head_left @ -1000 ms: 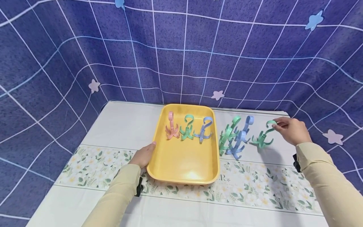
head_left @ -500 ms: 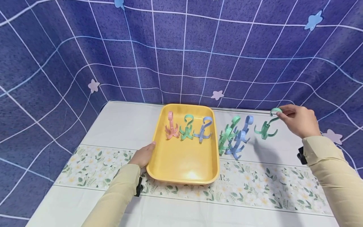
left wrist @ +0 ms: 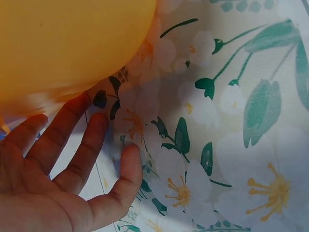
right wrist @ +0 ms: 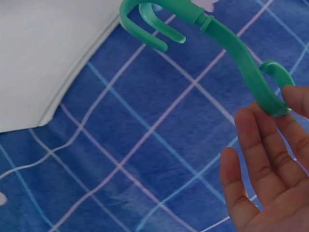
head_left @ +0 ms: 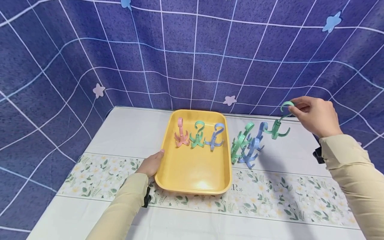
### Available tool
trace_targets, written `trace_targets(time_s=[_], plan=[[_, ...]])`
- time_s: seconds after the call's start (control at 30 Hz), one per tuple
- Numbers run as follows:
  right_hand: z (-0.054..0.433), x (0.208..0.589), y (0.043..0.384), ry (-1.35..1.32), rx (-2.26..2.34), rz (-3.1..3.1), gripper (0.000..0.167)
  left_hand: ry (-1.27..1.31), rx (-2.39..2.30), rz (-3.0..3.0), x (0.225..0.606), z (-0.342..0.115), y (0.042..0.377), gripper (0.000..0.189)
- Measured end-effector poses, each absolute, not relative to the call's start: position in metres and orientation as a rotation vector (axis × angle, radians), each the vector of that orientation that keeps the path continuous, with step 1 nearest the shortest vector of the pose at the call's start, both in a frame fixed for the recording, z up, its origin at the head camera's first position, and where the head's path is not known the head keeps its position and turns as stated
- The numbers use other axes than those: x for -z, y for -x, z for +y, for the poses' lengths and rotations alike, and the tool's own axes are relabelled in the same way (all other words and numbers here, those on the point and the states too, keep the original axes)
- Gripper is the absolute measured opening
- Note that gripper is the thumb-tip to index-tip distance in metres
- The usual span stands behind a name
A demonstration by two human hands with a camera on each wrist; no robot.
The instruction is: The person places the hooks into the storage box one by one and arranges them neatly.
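Observation:
My right hand [head_left: 318, 116] pinches a green multi-prong hanger hook [head_left: 276, 130] by its curved top, with the prongs hanging down above the table. In the right wrist view, thumb and fingers meet on the bend of this green hook [right wrist: 239, 55]. My left hand [head_left: 151, 165] holds the left edge of a yellow tray [head_left: 192, 171], and in the left wrist view its fingers [left wrist: 87, 150] lie against the underside. Inside the tray, a pink hook [head_left: 181, 136], a green one and a blue hook [head_left: 214, 140] form a row along the far part.
Just right of the tray, several hooks cluster together, green ones [head_left: 239, 146] beside blue ones [head_left: 250, 155]. A white tablecloth [head_left: 132, 130] with a floral band covers the table. Behind it hangs a blue curtain [head_left: 180, 66] with a grid pattern and stars.
My right hand has raised the green hook off the table, swinging first to the right and then back left and further up. The left hand and tray stay in place.

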State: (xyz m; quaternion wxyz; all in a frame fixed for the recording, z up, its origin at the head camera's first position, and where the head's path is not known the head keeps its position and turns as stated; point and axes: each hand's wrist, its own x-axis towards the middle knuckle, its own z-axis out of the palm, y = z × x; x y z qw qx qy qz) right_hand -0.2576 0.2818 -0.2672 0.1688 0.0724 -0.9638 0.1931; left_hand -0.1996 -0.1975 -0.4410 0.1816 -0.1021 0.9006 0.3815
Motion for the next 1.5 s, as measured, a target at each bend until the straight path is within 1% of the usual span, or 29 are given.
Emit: trace_targets(time_s=[0.23,0.5,0.7,0.9,1.1,1.5], plan=[[0.257,0.251,0.252,-0.279,-0.572,-2.692,0.032,0.301,-1.091,2.546,0.438,-0.195,0.198,0.071],[0.218,0.24,0.244,-0.401,-0.686,-2.664,0.03,0.26,-1.075,2.561,0.439,-0.197,0.196,0.07],[0.185,0.236,0.242,-0.484,-0.753,-2.649,0.024,0.273,-1.074,2.562,0.443,-0.197,0.2,0.069],[0.153,0.24,0.244,-0.556,-0.809,-2.652,0.021,0.279,-1.069,2.561,0.444,-0.196,0.201,0.071],[0.124,0.248,0.246,-0.61,-0.867,-2.699,0.023,0.287,-1.068,2.562,0.443,-0.196,0.199,0.073],[0.085,0.271,0.248,-0.718,-0.91,-2.746,0.023,0.283,-1.079,2.557,0.439,-0.195,0.197,0.072]])
